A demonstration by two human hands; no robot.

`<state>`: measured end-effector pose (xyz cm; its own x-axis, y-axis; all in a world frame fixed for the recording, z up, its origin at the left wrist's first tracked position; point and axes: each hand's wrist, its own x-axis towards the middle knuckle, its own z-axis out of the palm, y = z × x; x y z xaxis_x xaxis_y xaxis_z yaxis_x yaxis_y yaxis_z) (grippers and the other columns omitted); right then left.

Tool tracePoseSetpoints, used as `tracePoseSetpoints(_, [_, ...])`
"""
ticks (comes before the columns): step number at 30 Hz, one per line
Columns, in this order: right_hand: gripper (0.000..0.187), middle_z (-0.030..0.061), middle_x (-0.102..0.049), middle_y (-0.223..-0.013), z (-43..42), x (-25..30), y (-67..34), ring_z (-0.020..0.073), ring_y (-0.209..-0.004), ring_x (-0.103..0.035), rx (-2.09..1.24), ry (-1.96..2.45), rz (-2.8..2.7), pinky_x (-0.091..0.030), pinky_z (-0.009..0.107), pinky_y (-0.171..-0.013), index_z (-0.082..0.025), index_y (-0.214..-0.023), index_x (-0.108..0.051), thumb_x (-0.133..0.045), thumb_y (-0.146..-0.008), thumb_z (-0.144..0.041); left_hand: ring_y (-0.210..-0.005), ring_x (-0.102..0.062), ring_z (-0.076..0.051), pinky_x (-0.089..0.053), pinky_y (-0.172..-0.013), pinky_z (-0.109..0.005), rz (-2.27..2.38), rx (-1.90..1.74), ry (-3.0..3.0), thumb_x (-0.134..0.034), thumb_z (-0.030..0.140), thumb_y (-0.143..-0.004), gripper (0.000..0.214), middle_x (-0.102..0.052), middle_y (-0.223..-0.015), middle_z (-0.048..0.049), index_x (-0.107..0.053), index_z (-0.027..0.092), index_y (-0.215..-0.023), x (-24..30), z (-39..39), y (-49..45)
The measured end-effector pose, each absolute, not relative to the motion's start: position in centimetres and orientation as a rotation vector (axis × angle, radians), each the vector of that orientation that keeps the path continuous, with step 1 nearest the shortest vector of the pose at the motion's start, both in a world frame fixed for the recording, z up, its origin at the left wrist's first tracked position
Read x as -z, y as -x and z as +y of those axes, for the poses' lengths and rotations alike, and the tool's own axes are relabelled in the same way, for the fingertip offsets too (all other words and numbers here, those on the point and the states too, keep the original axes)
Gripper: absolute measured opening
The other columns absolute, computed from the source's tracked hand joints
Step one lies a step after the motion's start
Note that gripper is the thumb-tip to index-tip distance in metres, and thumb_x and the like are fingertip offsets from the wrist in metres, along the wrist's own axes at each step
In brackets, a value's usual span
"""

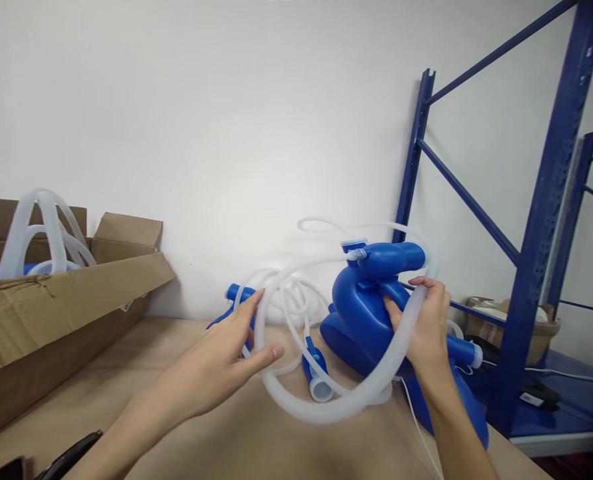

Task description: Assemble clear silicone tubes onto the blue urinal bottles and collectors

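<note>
A blue plastic bottle (pixel 359 303) with a handle, resembling a portable urinal, stands tilted ahead of my right hand (pixel 426 320). A ribbed translucent hose (pixel 326 410) loops from its capped neck round into that hand, whose fingers curl over it. My right thumb lies by the bottle's handle; whether it also grips the handle is hidden. My left hand (pixel 241 347) is open, fingers stretched and thumb apart, beside the left bend of the hose. Beyond the loop lies a blue funnel-like mouthpiece (pixel 317 370) with a pale round opening. Another blue piece (pixel 240 293) sits partly behind my left fingers.
An open cardboard box (pixel 71 303) with more hoses and blue parts stands at left. Another blue bottle (pixel 469 407) lies at right, near a blue metal rack (pixel 536 260). A small carton (pixel 511 327) is on the rack's shelf. Dark objects (pixel 71 453) lie lower left.
</note>
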<state>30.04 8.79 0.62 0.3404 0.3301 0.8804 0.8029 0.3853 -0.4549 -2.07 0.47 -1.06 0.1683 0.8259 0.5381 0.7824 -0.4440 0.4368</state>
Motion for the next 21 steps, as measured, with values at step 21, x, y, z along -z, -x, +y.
tracePoseSetpoints(21, [0.015, 0.0074, -0.054, -0.099, 3.9, 5.4, -14.4, 0.0254, -0.091, -0.057, 0.351, 0.713, -1.808, -0.054, 0.041, -0.077, -0.025, -0.107, -0.056, -0.054, -0.094, -0.017, -0.101, -0.072, -0.024, -0.061, -0.079, -0.031, 1.415, -1.151, -1.825, -0.063, 0.063, -0.083, 0.04, -0.078, -0.107, -0.0014, -0.079, 0.031, -0.102, -0.4, 0.2, 3.3])
